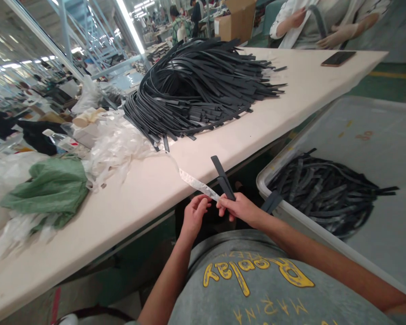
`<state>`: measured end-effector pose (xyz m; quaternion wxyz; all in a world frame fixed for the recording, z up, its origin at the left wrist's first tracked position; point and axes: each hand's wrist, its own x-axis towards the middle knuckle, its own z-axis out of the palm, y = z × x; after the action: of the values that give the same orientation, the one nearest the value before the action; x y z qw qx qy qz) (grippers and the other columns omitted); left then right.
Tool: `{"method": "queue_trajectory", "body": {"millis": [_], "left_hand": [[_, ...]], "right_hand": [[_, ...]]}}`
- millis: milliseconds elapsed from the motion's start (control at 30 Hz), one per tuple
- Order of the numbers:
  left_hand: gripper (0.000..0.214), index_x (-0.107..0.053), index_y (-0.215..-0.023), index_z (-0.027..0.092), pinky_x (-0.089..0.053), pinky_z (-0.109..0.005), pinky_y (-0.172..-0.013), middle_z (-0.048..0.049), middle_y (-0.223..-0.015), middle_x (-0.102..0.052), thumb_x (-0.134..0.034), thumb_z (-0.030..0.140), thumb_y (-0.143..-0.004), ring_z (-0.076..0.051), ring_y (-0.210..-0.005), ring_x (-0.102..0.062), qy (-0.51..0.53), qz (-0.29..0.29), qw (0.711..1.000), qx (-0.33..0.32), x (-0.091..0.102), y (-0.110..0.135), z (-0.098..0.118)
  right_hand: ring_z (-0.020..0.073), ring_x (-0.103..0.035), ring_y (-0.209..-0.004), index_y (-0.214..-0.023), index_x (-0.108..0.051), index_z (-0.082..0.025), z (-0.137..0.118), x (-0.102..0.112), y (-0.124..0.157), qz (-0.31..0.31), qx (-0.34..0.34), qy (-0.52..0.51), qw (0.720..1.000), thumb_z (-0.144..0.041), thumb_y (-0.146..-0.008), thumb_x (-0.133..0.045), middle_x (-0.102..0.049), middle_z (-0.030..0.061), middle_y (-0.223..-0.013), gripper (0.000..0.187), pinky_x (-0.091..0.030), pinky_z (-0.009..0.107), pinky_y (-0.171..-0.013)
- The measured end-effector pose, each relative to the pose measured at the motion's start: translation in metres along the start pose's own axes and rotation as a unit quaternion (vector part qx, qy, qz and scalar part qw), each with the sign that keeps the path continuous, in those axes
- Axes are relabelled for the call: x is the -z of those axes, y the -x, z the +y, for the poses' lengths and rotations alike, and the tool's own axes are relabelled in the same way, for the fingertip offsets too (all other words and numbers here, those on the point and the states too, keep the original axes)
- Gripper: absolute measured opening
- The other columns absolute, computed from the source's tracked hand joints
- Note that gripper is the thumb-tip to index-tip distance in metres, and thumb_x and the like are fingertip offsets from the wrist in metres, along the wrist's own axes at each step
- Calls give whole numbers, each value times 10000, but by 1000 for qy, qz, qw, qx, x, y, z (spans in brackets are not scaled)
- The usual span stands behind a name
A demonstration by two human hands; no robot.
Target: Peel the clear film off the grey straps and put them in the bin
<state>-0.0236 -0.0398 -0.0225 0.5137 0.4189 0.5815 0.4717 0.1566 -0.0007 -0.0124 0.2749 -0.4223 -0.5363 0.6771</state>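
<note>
My right hand is closed around a black strap whose end sticks up above the fingers. A thin white backing strip peels off the strap and curls up to the left over the table edge. My left hand sits just left of the right one, fingers curled and pinching at the base of that white strip. Both hands hover below the edge of the long cream table, over my lap.
A big heap of black straps lies on the table's middle. Clear plastic scraps and a green bag lie at left. A grey bin at right holds more straps. A phone and another person's hands are at the far end.
</note>
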Motion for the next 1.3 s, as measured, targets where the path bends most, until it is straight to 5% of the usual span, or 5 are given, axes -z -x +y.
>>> {"method": "queue_trajectory", "body": {"millis": [133,500,867,1167,1300], "left_hand": [[444,-732,-1023,132,-477,-266,-670,-45,-764,-683,-724,494,-766,-132,-639,-605,239,-93,959,120,-28,4,-7],[339,-756,-876,124,-515,-316,-827,-108,-928,-762,-796,396,-678,-214,-878,-698,290,-4,948,132,-31,-6,2],[304,-748,-851,109,-490,-299,-803,-66,-806,-750,-792,347,-668,-165,-726,-679,332,35,936,108,-38,-9,-4],[386,-740,-994,137,-502,-293,-790,-93,-881,-767,-739,446,-763,-187,-815,-708,305,22,936,175,-36,-5,-7],[369,-731,-1017,157,-496,-272,-767,-84,-922,-768,-721,446,-788,-181,-850,-709,312,25,933,176,-37,-4,-9]], "right_hand": [[83,-491,-439,-761,-659,-156,4,-3,7,-13,-3,-6,1000,-581,-800,-598,-662,25,-616,432,-434,188,-397],[161,-606,-608,-899,-641,-181,4,7,14,72,39,97,992,-556,-866,-558,-699,42,-756,385,-484,251,-493],[189,-626,-728,-1037,-678,-203,8,-10,16,132,208,539,805,-346,-999,-434,-714,83,-886,286,-355,277,-629],[154,-563,-586,-793,-650,-199,-2,-2,3,149,115,134,973,-355,-831,-599,-626,-6,-635,168,-429,269,-573],[112,-479,-460,-752,-618,-185,2,2,-6,145,40,-14,989,-462,-750,-652,-547,-37,-530,280,-409,235,-451]]}}
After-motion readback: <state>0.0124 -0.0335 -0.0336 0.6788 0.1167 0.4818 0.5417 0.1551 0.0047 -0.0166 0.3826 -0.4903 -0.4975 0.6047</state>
